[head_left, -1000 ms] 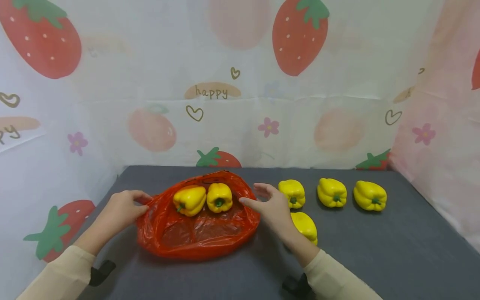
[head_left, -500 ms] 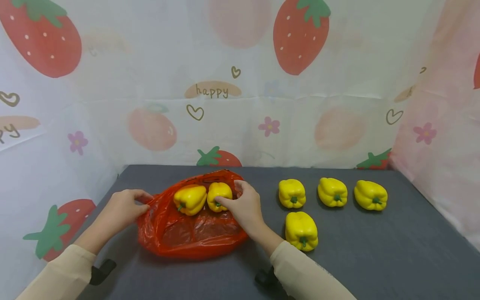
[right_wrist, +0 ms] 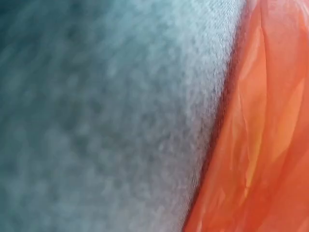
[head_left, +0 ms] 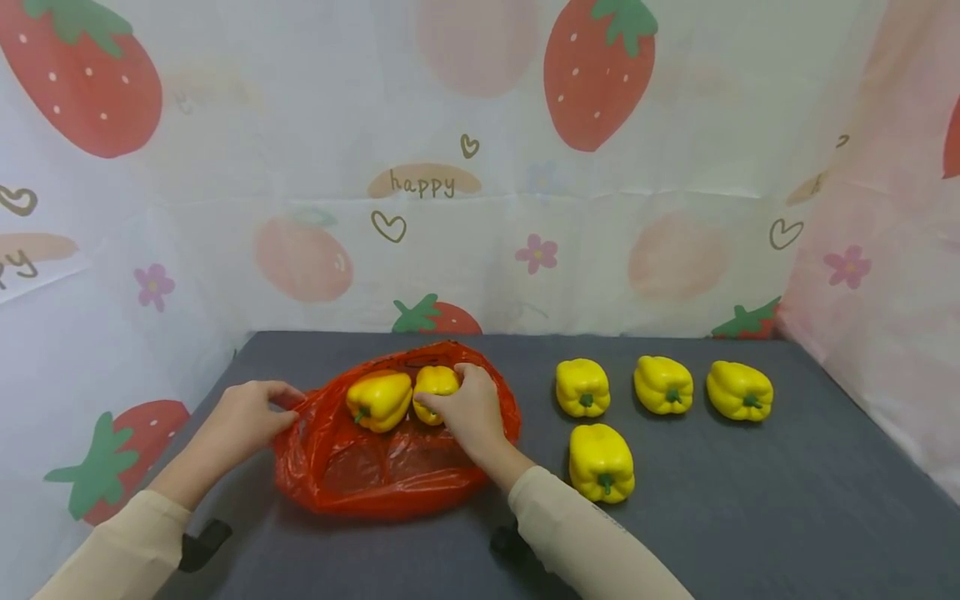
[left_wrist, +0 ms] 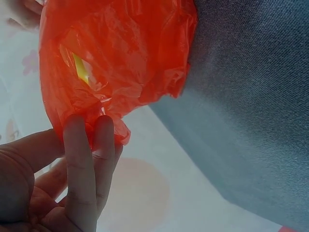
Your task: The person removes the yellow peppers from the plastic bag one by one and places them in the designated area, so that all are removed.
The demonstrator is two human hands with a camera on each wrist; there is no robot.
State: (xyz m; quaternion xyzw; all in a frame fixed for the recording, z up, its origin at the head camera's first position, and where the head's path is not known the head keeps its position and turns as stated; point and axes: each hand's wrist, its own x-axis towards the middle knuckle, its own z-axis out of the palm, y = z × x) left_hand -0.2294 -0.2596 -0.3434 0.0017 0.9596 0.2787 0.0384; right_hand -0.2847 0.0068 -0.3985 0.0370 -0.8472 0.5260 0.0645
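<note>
Nearest are the two cream sleeves (head_left: pixel 123 546), each with a black fitting (head_left: pixel 204 546) by the cuff. Between the hands a red plastic bag (head_left: pixel 397 504) sits on a dark grey table (head_left: pixel 750 517), its mouth spread wide. The left hand (head_left: pixel 247 421) pinches the bag's rim at the left side; the left wrist view confirms red film at the fingertips. To the right of the right forearm stands one loose pepper (head_left: pixel 602 458), apart from it. The right hand (head_left: pixel 477 417) extends over the bag's right side and grips a yellow pepper (head_left: pixel 433 381) inside the bag, thumb in front and fingers behind. A second yellow pepper (head_left: pixel 380 400) lies in the bag just left of the gripped one. Farther off, right of the right hand, a row of three peppers (head_left: pixel 663 385) rests on the table, well apart from the bag. Behind stands a white cloth (head_left: pixel 465 267) printed with strawberries, hearts and flowers.
</note>
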